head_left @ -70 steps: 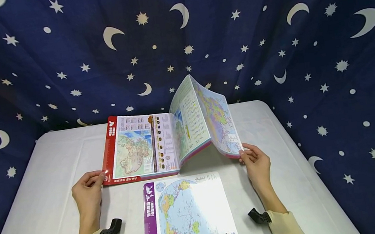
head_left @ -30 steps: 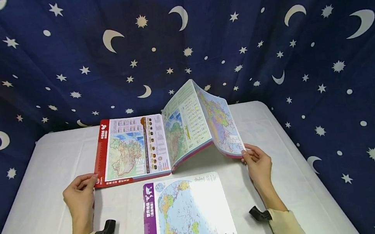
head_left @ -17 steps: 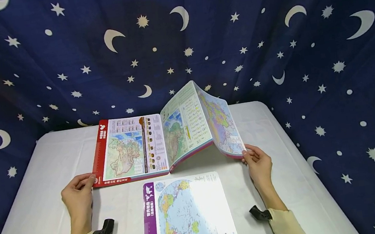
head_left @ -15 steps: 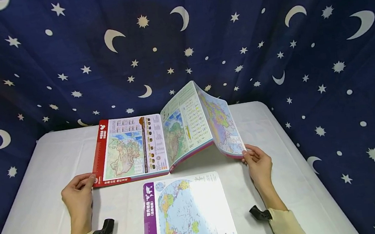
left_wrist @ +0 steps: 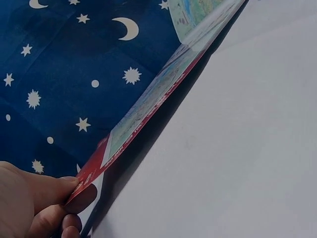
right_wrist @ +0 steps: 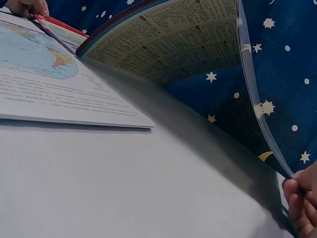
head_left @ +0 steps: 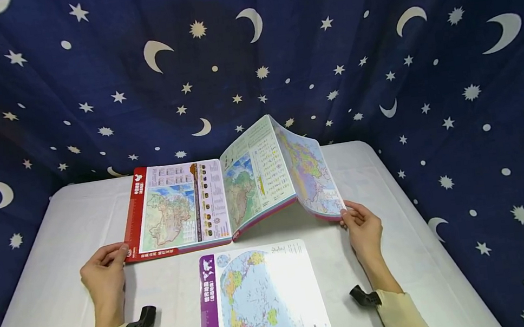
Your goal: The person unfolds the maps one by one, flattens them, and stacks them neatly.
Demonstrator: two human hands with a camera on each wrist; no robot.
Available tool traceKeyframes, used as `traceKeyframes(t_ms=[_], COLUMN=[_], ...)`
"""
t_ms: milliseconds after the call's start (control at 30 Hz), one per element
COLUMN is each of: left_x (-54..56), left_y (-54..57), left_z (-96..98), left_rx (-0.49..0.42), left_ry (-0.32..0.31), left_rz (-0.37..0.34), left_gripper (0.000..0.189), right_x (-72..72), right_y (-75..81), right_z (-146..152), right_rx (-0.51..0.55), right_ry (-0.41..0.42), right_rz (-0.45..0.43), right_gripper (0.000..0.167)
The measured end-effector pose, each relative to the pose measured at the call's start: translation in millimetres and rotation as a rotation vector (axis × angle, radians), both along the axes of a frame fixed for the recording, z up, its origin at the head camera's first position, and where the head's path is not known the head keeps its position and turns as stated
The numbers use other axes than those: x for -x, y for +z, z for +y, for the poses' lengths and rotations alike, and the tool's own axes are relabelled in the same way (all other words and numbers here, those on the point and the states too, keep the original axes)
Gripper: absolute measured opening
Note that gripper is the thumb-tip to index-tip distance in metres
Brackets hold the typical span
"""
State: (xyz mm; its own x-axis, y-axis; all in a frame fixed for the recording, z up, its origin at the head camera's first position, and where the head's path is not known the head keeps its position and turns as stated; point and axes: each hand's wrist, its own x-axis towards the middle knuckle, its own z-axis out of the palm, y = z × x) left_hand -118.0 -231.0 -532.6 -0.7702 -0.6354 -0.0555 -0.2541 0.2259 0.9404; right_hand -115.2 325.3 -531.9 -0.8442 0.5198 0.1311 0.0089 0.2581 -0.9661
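My left hand [head_left: 103, 270] pinches the near left corner of the red-edged map sheet [head_left: 172, 210], thumb on top and fingers curled beneath; the wrist view shows that corner [left_wrist: 86, 183] lifted just off the white table [head_left: 62, 297] between my thumb and forefinger; the sheet lies mostly flat to the left of the fold. My right hand [head_left: 363, 227] pinches the lower right corner of the arched map sheet [head_left: 292, 173], fingers curled round its edge; from the right wrist the thin edge [right_wrist: 257, 99] runs down into my fingertips [right_wrist: 297, 193], and the sheet bows up over the table like a tent; its printed underside shows small text. The two sheets meet at a crease near the middle of the table, so the whole thing stretches between my hands. A world map with a purple strip [head_left: 259, 300] lies flat just in front of me, between my forearms, apart from both hands. A dark blue cloth with stars and moons [head_left: 248, 50] hangs behind and at the sides.
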Motion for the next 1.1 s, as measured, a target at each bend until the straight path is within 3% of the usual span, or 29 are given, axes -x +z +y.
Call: traceKeyframes(t_ms=[1100], left_x=[-3.4], left_y=[-1.3], left_z=[-16.5], left_rx=[0.011], left_ry=[0.064], left_rz=[-0.067], left_gripper=[0.027], right_x=[-0.6], right_y=[1.3], right_z=[22.1], right_rx=[-0.065], right_ry=[-0.078], right_rz=[-0.041], right_gripper=[0.026])
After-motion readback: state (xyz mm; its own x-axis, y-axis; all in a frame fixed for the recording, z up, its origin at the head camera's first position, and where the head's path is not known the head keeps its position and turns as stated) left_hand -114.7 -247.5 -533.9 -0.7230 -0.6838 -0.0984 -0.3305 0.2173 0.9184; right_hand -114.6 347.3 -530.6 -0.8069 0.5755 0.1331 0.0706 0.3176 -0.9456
